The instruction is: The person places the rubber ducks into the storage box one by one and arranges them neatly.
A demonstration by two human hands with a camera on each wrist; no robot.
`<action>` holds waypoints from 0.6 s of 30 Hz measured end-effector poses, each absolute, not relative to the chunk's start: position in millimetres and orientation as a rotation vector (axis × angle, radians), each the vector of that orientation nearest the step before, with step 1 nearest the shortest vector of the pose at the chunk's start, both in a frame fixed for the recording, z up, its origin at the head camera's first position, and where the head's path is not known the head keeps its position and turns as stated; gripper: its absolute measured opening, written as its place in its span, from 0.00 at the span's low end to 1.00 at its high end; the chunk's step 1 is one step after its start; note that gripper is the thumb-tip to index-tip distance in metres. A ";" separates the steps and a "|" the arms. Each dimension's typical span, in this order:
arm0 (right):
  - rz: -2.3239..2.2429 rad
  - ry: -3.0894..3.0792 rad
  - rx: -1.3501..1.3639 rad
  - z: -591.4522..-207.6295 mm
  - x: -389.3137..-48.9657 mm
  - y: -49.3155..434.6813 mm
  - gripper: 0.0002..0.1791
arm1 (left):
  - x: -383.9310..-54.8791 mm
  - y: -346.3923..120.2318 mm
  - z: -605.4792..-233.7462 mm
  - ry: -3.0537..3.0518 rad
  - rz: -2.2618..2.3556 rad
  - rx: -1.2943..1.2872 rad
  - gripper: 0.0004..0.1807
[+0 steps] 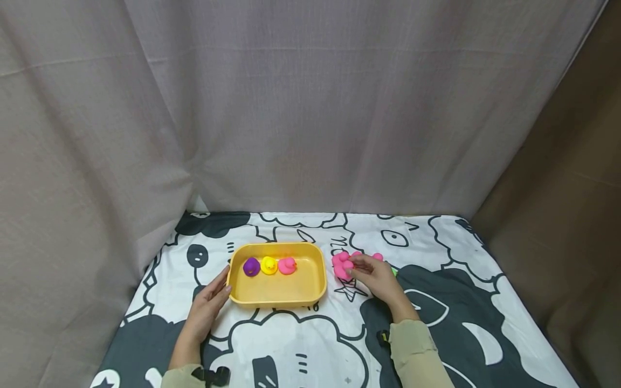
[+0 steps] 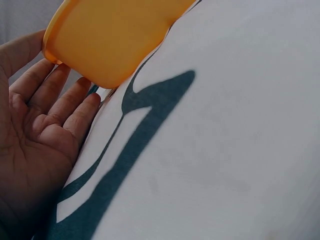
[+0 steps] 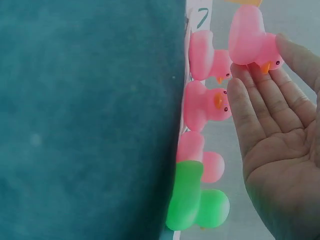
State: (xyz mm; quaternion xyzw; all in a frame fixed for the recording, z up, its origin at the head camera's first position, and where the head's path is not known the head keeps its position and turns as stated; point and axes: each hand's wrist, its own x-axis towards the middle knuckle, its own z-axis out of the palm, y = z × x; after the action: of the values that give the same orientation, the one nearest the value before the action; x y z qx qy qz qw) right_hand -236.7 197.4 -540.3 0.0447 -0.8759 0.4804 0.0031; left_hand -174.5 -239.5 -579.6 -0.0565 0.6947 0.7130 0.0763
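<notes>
A yellow tray (image 1: 278, 303) holds a row of three small toy ducks: a purple duck (image 1: 251, 267), a yellow duck (image 1: 269, 265) and a pink duck (image 1: 287, 265). My left hand (image 1: 207, 308) rests at the tray's left side, its thumb at the rim and its relaxed fingers against the outer wall (image 2: 107, 55). To the right of the tray, my right hand (image 1: 379, 280) pinches another pink duck (image 3: 246, 37) between thumb and fingertips. Close by the right hand, more pink ducks (image 3: 197, 105) and a green duck (image 3: 185, 197) stand on the cloth, partly hidden by the hand in the head view.
A white cloth (image 1: 291, 350) with black cartoon prints covers the table. Grey curtains (image 1: 310, 124) hang behind it and on the left, and a brown curtain (image 1: 558, 242) borders the right side.
</notes>
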 end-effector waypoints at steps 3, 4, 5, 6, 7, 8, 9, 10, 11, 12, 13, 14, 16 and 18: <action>1.490 -2.755 0.142 -537.6 -237.8 197.3 0.22 | -174.1 -239.2 -579.3 2.082 2.137 -0.173 0.33; 1.488 -2.754 0.143 -536.6 -238.3 197.2 0.22 | -174.2 -239.2 -579.2 2.082 2.138 -0.173 0.33; 1.492 -2.751 0.142 -535.4 -238.7 196.8 0.21 | -174.2 -239.1 -579.0 2.082 2.139 -0.172 0.32; 1.497 -2.746 0.144 -534.1 -238.9 196.3 0.21 | -174.3 -239.0 -578.7 2.081 2.140 -0.171 0.32; 1.504 -2.741 0.150 -533.1 -239.2 195.9 0.21 | -174.4 -238.9 -578.6 2.080 2.141 -0.171 0.32; 1.508 -2.735 0.157 -531.8 -239.3 195.3 0.21 | -174.4 -238.8 -578.4 2.079 2.141 -0.171 0.32; 1.515 -2.728 0.163 -530.9 -239.5 194.5 0.21 | -174.4 -238.7 -578.3 2.078 2.142 -0.170 0.32; 1.518 -2.724 0.167 -529.9 -239.6 193.8 0.21 | -174.3 -238.6 -578.1 2.079 2.143 -0.169 0.32; 1.520 -2.723 0.169 -529.2 -239.8 192.9 0.21 | -174.2 -238.5 -578.0 2.080 2.144 -0.167 0.32; 1.521 -2.722 0.171 -528.5 -240.1 191.9 0.22 | -174.2 -238.5 -577.9 2.081 2.145 -0.165 0.32; 1.520 -2.723 0.169 -527.8 -240.3 190.7 0.22 | -174.1 -238.6 -577.8 2.082 2.144 -0.164 0.32; 1.522 -2.723 0.166 -527.0 -240.5 189.3 0.22 | -174.1 -238.6 -577.7 2.083 2.144 -0.163 0.32; 1.541 -2.718 0.166 -524.8 -241.1 186.2 0.22 | -174.1 -238.7 -577.6 2.085 2.145 -0.163 0.31; 1.560 -2.713 0.169 -522.5 -241.7 182.6 0.22 | -174.5 -239.1 -577.8 2.084 2.141 -0.165 0.32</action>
State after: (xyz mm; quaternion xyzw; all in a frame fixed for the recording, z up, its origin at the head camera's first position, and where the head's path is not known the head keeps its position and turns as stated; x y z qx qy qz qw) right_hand -241.7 182.6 -522.5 0.0538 -0.8657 0.4977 0.0040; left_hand -174.5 -239.1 -577.8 -0.0550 0.6944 0.7136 0.0746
